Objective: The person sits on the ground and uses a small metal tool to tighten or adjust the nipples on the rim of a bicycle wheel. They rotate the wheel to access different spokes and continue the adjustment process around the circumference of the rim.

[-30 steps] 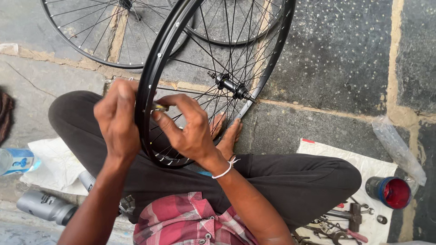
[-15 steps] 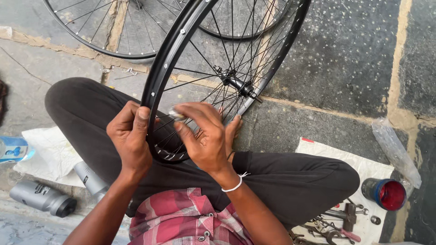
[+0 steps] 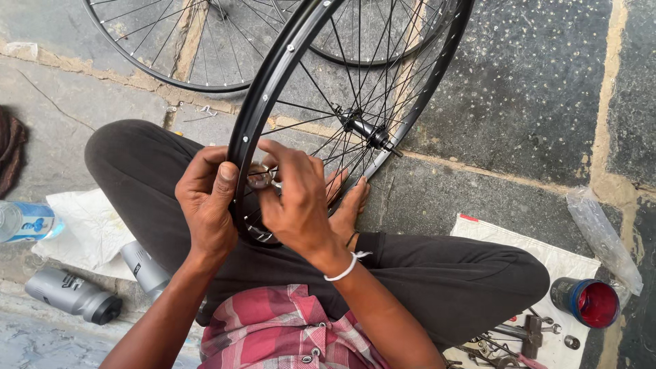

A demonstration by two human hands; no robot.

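A black bicycle wheel rim (image 3: 273, 75) with thin spokes stands upright over my crossed legs, its hub (image 3: 362, 130) to the right. My left hand (image 3: 205, 201) grips the rim's lower left edge, thumb pressed on the outside. My right hand (image 3: 297, 201) reaches inside the rim and pinches a small round metal tool (image 3: 260, 176) against a spoke end. The tool is half hidden by my fingers.
Two more spoked wheels (image 3: 184, 48) lie on the stone floor behind. A grey bottle (image 3: 72, 295), a plastic water bottle (image 3: 27, 220) and white cloth lie at left. At right, a white cloth (image 3: 547, 256) holds several tools (image 3: 519, 336), a red-and-blue tin (image 3: 588, 302) and a plastic bag (image 3: 601, 236).
The view has shifted, so the wheel and hands sit more to the right. My left hand slid lower on the rim and my right hand stayed at the spoke end.
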